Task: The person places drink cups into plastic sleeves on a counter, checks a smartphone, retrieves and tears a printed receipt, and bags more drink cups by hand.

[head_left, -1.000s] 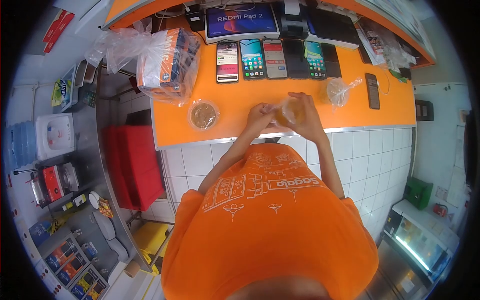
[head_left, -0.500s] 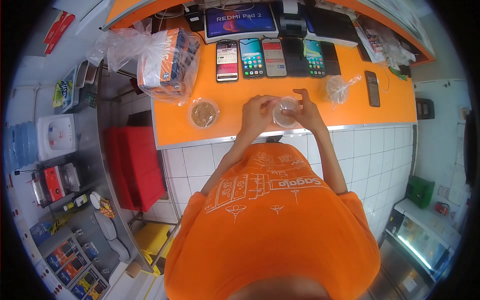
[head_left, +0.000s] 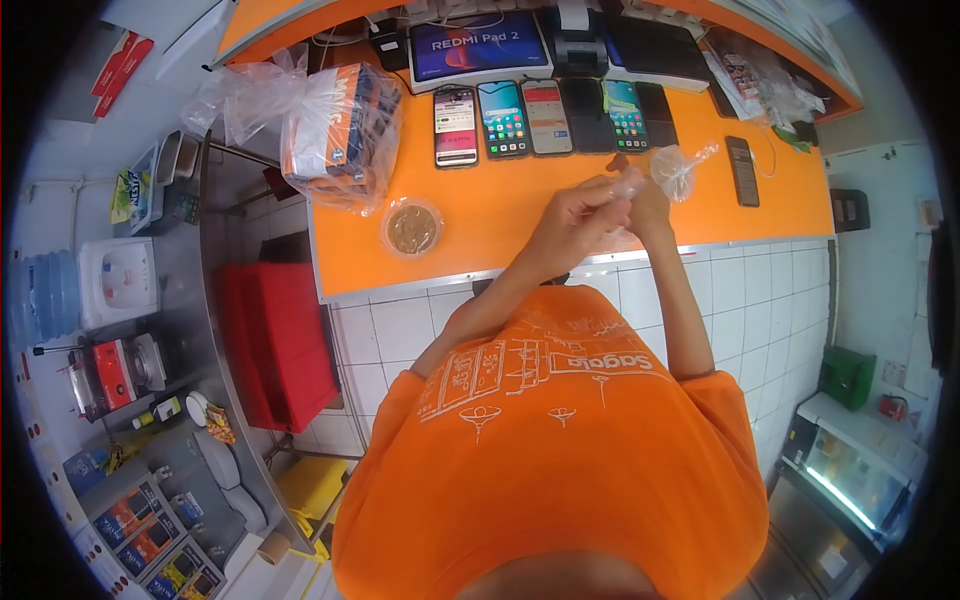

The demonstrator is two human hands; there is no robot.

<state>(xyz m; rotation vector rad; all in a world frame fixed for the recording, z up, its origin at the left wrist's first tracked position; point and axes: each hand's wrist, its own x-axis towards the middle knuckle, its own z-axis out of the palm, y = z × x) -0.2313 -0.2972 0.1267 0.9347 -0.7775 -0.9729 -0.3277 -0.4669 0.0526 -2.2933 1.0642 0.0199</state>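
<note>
Nearby | knotted bag [head_left: 674, 180] beside right hand [head_left: 652, 212], grip unclear | left hand [head_left: 578, 222] pinching clear plastic [head_left: 628, 184] | phones [head_left: 548, 118] beyond

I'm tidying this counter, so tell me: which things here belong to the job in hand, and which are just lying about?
In the job:
- clear plastic in the left hand, right hand close against it
- possibly the round tub and tied bag

Apparently lying about:
- row of phones
- separate phone
- REDMI Pad 2 box
- big bag of boxes
</note>
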